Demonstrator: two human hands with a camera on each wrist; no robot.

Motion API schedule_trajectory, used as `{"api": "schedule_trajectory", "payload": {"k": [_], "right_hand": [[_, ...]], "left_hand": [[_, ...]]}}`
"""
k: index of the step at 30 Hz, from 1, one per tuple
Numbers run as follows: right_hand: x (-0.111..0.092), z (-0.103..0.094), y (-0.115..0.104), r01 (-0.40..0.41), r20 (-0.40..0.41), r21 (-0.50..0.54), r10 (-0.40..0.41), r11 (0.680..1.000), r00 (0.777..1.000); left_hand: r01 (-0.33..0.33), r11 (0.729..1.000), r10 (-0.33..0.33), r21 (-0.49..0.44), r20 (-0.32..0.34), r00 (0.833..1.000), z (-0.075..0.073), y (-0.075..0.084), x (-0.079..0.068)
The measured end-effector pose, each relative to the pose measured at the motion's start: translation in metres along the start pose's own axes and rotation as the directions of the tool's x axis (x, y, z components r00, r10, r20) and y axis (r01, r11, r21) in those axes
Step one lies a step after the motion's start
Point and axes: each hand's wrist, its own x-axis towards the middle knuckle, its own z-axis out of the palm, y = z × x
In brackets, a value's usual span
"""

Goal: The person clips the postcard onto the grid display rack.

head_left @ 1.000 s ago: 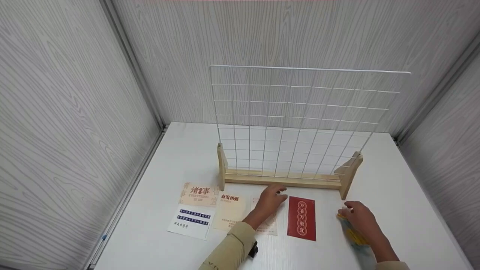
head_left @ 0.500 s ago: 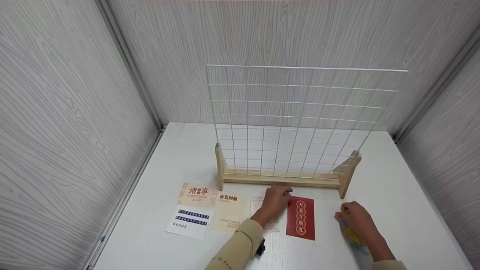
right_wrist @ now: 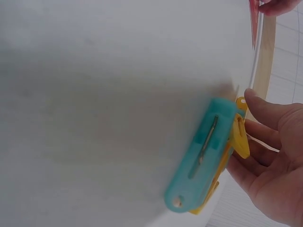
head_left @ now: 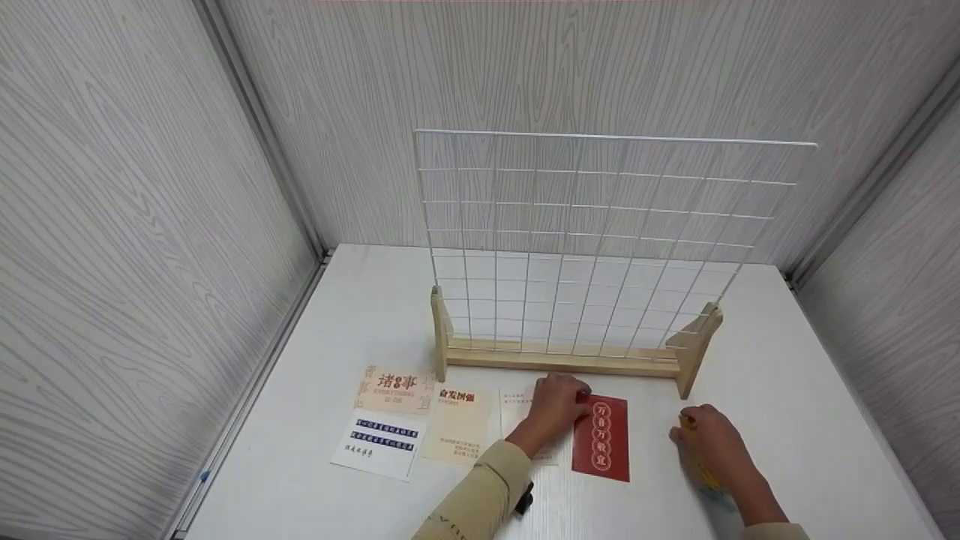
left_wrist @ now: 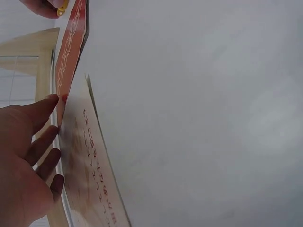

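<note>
A red card (head_left: 601, 438) with pale round emblems lies flat on the white table. My left hand (head_left: 556, 409) is at its top left corner, thumb tip over the edge and a gap between thumb and forefinger in the left wrist view. The pale printed card (left_wrist: 90, 161) below that hand is partly covered by it in the head view. My right hand (head_left: 712, 442) pinches a yellow plastic clothespin (right_wrist: 240, 135) by its end. Beside it, a translucent teal clothespin (right_wrist: 201, 156) with a metal spring shows in the right wrist view; the hand hides most of both from above.
A white wire grid (head_left: 600, 139) stands in a wooden base (head_left: 562, 362) behind the cards. To the left lie a cream card (head_left: 461, 424), a peach card (head_left: 394, 390) and a white card with blue strips (head_left: 375, 446). Grey wood-patterned walls (head_left: 135, 225) enclose the table.
My left hand has moved right from over the pale card to the red card's corner, its fingers coming closer together. My right hand has shifted slightly, its fingers closing on the yellow clothespin.
</note>
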Motion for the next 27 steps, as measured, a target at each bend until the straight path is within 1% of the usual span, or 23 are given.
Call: {"api": "schedule_trajectory", "payload": {"k": [6, 8, 11, 14, 16, 18, 20, 22, 26, 27], "right_hand": [[0.001, 0.001, -0.002, 0.013, -0.013, -0.009, -0.014, 1.000, 1.000], [0.002, 0.001, -0.003, 0.004, -0.006, -0.009, -0.004, 1.000, 1.000], [0.003, 0.001, -0.004, -0.015, 0.007, -0.009, 0.015, 1.000, 1.000], [0.004, 0.001, -0.005, -0.040, 0.028, -0.004, 0.040, 0.999, 0.999], [0.005, 0.000, -0.005, -0.057, 0.039, 0.000, 0.057, 0.998, 0.998], [0.005, 0.000, -0.005, -0.074, 0.049, 0.005, 0.074, 0.997, 0.996], [0.004, 0.000, -0.005, -0.078, 0.047, 0.007, 0.078, 0.997, 0.996], [0.003, 0.001, -0.004, -0.074, 0.039, 0.012, 0.073, 0.997, 0.997], [-0.001, 0.001, -0.002, -0.022, -0.012, -0.006, 0.022, 1.000, 1.000], [-0.001, 0.001, -0.001, -0.004, -0.029, -0.014, 0.004, 1.000, 1.000]], "left_hand": [[-0.007, 1.000, 0.007, 0.005, 0.013, 1.000, -0.001, 0.000, -0.001], [-0.009, 1.000, 0.009, 0.000, 0.013, 1.000, -0.001, 0.000, -0.001], [0.004, 1.000, -0.004, -0.009, 0.021, 1.000, -0.002, -0.001, 0.000], [0.012, 0.999, -0.012, -0.034, 0.022, 1.000, -0.002, -0.003, 0.002], [0.011, 0.995, -0.009, -0.099, 0.026, 1.000, -0.003, -0.003, 0.004], [0.012, 0.981, -0.004, -0.194, 0.042, 0.999, -0.005, -0.003, 0.005], [0.015, 0.957, -0.002, -0.289, 0.046, 0.999, -0.006, -0.003, 0.006], [0.029, 0.933, -0.010, -0.358, 0.055, 0.998, -0.009, -0.001, 0.007], [0.060, 0.893, -0.036, -0.447, 0.062, 0.997, -0.014, 0.001, 0.009], [0.082, 0.869, -0.055, -0.487, 0.069, 0.996, -0.015, 0.002, 0.009]]}}
